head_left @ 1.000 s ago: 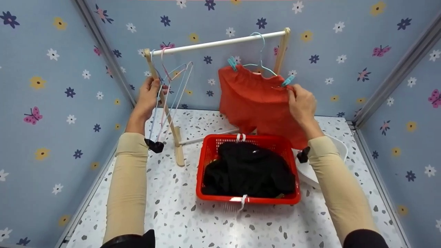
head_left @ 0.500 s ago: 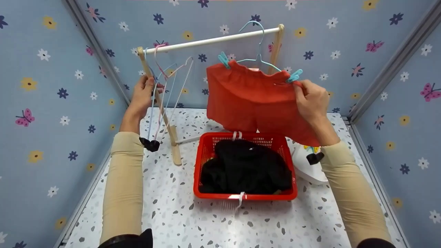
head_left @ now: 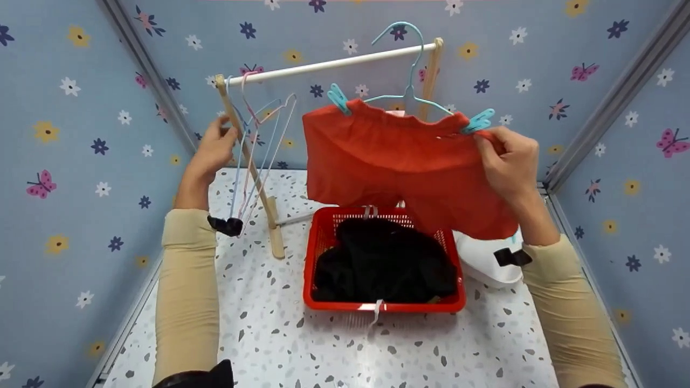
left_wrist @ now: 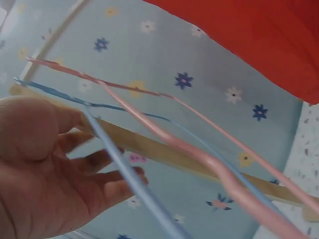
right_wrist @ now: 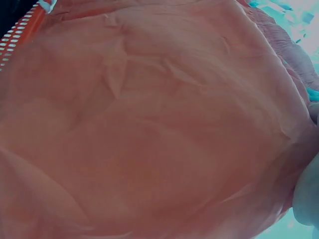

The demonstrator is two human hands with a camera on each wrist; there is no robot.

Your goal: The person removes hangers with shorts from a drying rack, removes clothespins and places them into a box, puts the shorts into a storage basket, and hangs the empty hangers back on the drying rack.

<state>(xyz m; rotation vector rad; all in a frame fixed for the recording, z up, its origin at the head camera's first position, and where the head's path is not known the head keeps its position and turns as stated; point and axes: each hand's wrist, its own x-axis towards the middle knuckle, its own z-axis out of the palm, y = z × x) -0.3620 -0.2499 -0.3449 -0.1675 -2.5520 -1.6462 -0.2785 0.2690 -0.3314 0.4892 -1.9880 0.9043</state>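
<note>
Behind everything, pale blue walls (head_left: 64, 151) printed with flowers and butterflies enclose a speckled white tabletop (head_left: 420, 350). Toward its far side stands a clothes rack (head_left: 334, 63), a white bar between wooden posts. Red shorts (head_left: 399, 156) hang spread out at the centre, in front of the bar and above the far edge of a red basket (head_left: 420, 307), which sits nearer on the table. A black garment (head_left: 377, 264) lies heaped in the basket, and a white dish (head_left: 488, 261) stands just to its right.

On the right, the right hand (head_left: 512, 161) pinches the right end of the shorts' waistband between thumb and fingers. At the left, the left hand (head_left: 214, 145) is beside the left post (left_wrist: 154, 148), fingers apart and loosely bent; whether it touches the wood I cannot tell. Close by, a pink hanger (left_wrist: 217, 167) and a blue hanger (left_wrist: 117, 155) hang from the bar's left end.

A turquoise hanger (head_left: 408, 97) rises from the waistband, its hook above bar height. Smallest are two turquoise pegs, a left peg (head_left: 338, 99) and a right peg (head_left: 478, 120), clipped at the waistband, the latter just beside the pinching fingers.
</note>
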